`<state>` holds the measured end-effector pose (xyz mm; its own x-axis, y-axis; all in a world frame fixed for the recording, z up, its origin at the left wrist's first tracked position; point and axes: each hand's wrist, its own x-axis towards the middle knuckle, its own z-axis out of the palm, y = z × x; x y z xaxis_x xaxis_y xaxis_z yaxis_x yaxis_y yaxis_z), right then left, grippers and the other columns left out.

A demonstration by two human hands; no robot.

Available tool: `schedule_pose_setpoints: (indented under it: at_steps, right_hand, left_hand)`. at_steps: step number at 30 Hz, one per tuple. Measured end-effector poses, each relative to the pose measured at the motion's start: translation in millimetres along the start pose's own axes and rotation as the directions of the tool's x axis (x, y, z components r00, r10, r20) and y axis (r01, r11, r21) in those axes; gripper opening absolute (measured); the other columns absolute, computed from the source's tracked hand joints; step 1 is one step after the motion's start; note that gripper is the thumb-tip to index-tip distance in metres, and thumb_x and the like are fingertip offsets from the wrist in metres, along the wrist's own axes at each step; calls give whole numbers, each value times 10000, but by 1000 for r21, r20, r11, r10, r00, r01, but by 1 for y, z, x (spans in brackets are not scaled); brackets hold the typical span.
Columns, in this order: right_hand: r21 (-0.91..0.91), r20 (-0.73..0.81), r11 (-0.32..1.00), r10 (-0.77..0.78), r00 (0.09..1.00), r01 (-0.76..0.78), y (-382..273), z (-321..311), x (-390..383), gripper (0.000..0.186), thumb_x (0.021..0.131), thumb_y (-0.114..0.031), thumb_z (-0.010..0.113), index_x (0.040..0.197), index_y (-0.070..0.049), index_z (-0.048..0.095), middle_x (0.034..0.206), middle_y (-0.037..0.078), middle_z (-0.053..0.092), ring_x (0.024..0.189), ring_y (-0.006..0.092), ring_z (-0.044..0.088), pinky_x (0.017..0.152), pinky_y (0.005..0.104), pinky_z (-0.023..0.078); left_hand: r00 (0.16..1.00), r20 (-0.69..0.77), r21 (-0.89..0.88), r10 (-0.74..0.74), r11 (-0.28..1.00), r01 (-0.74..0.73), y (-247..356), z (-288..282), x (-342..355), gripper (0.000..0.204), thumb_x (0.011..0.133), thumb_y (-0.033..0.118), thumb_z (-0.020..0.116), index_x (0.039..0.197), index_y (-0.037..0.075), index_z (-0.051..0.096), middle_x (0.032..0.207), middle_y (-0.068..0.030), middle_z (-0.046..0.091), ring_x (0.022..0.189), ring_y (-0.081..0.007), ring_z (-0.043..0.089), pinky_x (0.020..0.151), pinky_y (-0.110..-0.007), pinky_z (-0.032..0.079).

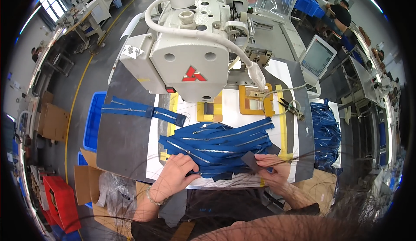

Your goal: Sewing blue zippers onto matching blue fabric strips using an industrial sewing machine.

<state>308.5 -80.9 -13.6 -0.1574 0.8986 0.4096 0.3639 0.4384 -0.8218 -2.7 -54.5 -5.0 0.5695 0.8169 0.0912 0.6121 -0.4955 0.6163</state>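
Observation:
A loose pile of blue zippers (219, 142) with silvery teeth lies on the white sheet of the sewing machine table. At its near left edge, my left hand (177, 172) is closed with its fingertips on the end of a zipper. My right hand (277, 170) pinches a small dark fabric piece (250, 160) at the pile's near right edge. More dark pieces show partly from beneath the zippers. Farther left, a zipper strip (134, 110) with dark patches on it hangs over the table's left side.
Beyond the pile stands a white sewing machine head (190, 63), with yellow-edged frames (256, 111) below it. Small scissors (289, 107) lie at the right. A screen (318, 57) stands behind them. Many blue zippers (326, 135) hang right of the table; a blue bin (94, 126) is left.

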Motion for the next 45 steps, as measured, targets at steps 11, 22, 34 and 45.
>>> schedule_pose_setpoints:
  at_steps: [11,22,34,45]
  right_hand:
    - [-1,262,999,33,964,-34,5,-7,42,236,752,42,681,980,-13,652,1064,114,660,923,235,655,803,290,521]
    - [5,636,989,-118,762,148,-8,-8,89,309,802,-197,706,1094,-119,640,1099,63,551,996,215,502,875,344,355]
    - [10,735,755,439,517,-656,0,-81,126,140,929,-188,573,990,-62,575,701,-36,516,641,26,473,561,208,395]
    - [-310,496,743,658,566,-593,57,-80,156,304,886,-93,546,1184,-84,603,772,25,606,621,74,560,544,215,463]
  left_hand:
    - [990,131,-179,-51,981,74,-3,-11,0,174,786,233,715,831,103,609,772,-46,609,742,-256,569,721,-345,420]
    - [974,104,-410,200,901,-141,25,-33,64,146,808,189,697,859,91,602,795,-42,614,729,-239,573,682,-322,428]
    - [985,149,-402,-87,905,141,2,-45,103,178,865,131,632,1018,73,562,790,-58,629,768,-184,621,726,-290,470]
    - [915,-99,579,391,770,-266,-14,-5,108,245,786,187,632,982,41,609,991,-89,615,546,-148,577,500,-266,442]
